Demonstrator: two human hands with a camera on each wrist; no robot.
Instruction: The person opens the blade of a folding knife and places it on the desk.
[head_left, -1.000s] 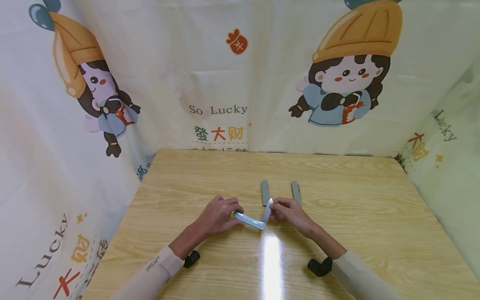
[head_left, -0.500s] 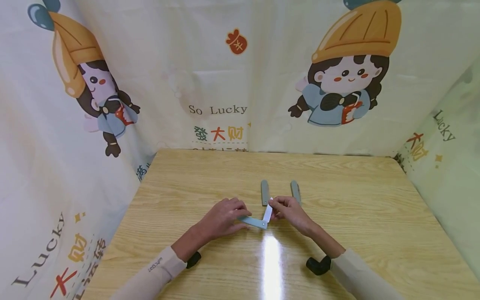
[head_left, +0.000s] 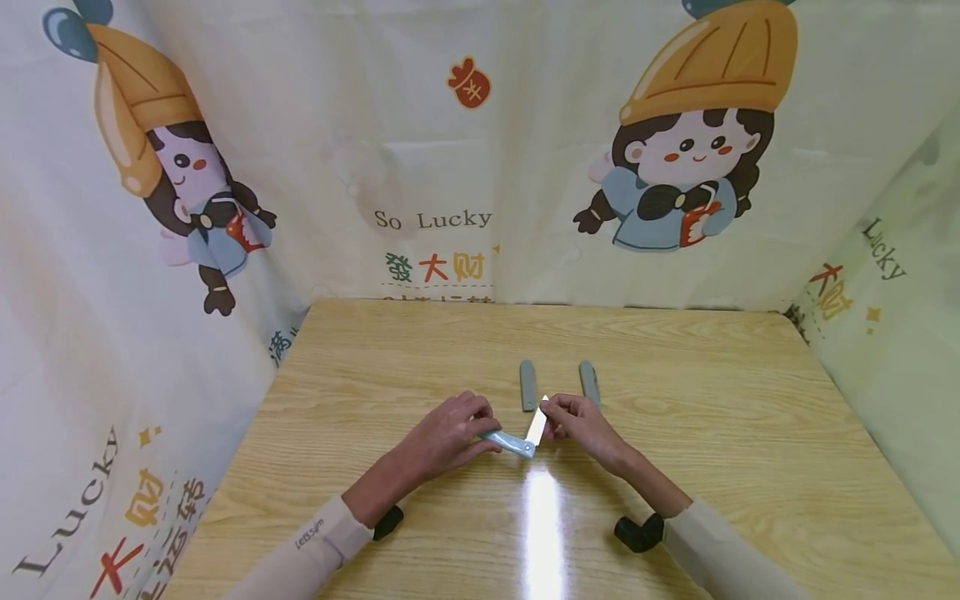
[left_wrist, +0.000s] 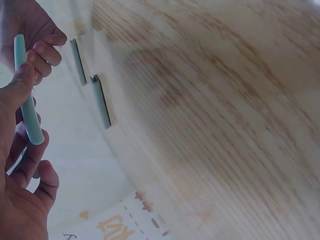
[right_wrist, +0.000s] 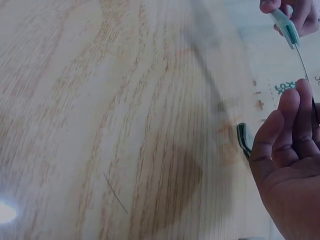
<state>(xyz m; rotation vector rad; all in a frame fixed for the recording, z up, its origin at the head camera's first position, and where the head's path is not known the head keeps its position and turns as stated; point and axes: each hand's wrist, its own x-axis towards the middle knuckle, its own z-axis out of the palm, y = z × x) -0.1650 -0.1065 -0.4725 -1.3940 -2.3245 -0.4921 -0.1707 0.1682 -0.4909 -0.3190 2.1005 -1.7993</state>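
Note:
Above the table, a folding knife (head_left: pixel 513 443) with a pale blue-green handle stands partly unfolded, its bright blade (head_left: pixel 537 426) angled up from the pivot. My left hand (head_left: pixel 450 435) grips the far end of the handle between thumb and fingers. Near the blade's tip, my right hand (head_left: pixel 588 432) pinches the metal. In the left wrist view the handle (left_wrist: pixel 31 117) crosses in front of the right hand. The right wrist view shows the thin blade edge running from the handle (right_wrist: pixel 286 29) to the right fingers (right_wrist: pixel 302 107).
Two folded grey-green knives lie just beyond the hands: the left one (head_left: pixel 528 386) and the right one (head_left: pixel 589 382), partly behind my right hand. A wooden table (head_left: pixel 375 350) spreads beneath, backed by a printed curtain (head_left: pixel 540 167). Black wrist mounts (head_left: pixel 639 532) sit under the forearms.
My left hand has shifted slightly to the right with the knife handle, and its fingers cover more of it. The right hand keeps its pinch on the blade, nearly still.

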